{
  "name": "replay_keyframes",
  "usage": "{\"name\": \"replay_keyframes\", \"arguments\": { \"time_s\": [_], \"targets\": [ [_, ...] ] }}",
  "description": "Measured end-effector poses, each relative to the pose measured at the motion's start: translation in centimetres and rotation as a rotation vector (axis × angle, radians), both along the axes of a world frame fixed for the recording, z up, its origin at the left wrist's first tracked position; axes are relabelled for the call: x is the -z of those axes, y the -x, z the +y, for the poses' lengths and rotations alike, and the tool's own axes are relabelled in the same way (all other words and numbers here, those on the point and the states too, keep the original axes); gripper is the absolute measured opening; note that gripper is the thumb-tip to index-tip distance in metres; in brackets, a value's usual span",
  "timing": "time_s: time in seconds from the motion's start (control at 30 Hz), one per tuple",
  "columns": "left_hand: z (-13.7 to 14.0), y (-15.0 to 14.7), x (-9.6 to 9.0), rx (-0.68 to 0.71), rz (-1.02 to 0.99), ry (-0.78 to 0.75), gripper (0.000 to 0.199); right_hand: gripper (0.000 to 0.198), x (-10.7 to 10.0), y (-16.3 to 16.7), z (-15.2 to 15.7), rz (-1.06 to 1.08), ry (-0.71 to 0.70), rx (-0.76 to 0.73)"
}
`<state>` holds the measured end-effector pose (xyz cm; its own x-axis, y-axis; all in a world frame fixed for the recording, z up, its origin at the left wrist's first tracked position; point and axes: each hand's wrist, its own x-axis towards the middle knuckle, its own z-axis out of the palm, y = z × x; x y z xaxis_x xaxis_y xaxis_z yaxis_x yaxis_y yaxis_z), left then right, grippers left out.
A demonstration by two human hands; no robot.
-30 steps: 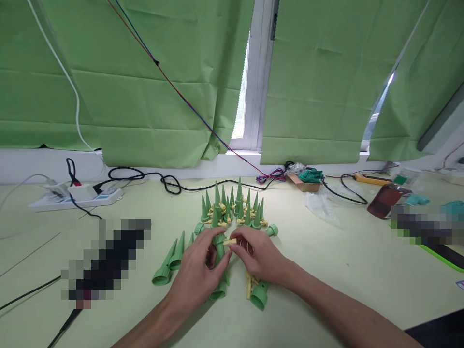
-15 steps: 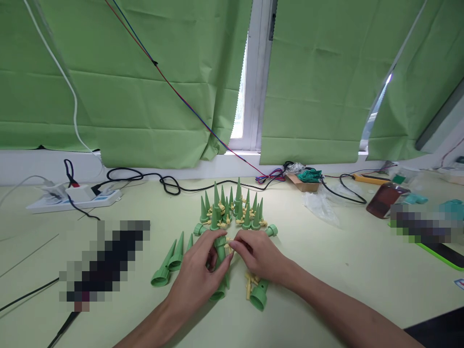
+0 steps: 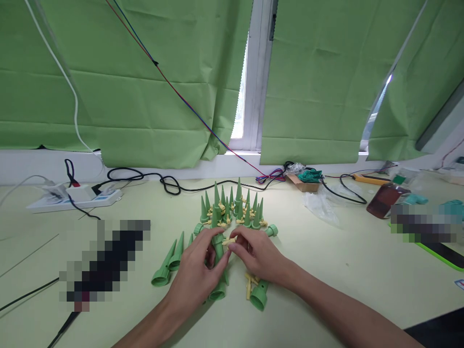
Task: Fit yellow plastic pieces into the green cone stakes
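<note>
My left hand (image 3: 197, 263) is closed around a green plastic watering spike (image 3: 218, 247), whose cap end is up by my fingertips. In a pinch between thumb and forefinger, my right hand (image 3: 256, 247) grips a small yellow valve (image 3: 228, 241) at the side of that spike. Whether the valve is seated in the spike cannot be made out. Under my left hand lies another green spike (image 3: 218, 293), partly covered. Loose yellow valves (image 3: 248, 286) rest beside a lying spike (image 3: 258, 296) below my right hand.
Behind my hands stands a cluster of green spikes (image 3: 214, 217), many with yellow valves. More spikes (image 3: 161, 276) lie to the left. A power strip (image 3: 105, 198), a small cardboard box (image 3: 303, 183), a bottle of dark liquid (image 3: 384, 199) and blurred dark items surround the work area.
The yellow valve, partly hidden by my fingers before, now shows lying crosswise beside the spike. My right fingers have shifted slightly on it; my left hand stays around the spike.
</note>
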<state>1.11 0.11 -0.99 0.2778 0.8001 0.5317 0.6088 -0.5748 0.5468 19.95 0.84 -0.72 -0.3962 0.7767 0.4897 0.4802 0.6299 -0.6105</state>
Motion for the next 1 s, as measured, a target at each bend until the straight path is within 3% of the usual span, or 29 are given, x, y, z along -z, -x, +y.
{"name": "replay_keyframes", "arguments": {
  "time_s": [0.3,0.83,1.0],
  "targets": [
    [0.02,-0.07,0.07,0.0,0.007,0.0,0.029,0.006,0.3,-0.02,0.12,0.009,-0.065,-0.048],
    [-0.02,-0.07,0.25,0.011,0.023,0.003,0.029,0.023,0.67,0.04,0.48,-0.05,-0.082,0.037],
    [0.0,-0.03,0.09,-0.004,0.0,0.012,0.028,0.011,0.25,0.0,0.29,-0.006,-0.051,0.009]
  ]
}}
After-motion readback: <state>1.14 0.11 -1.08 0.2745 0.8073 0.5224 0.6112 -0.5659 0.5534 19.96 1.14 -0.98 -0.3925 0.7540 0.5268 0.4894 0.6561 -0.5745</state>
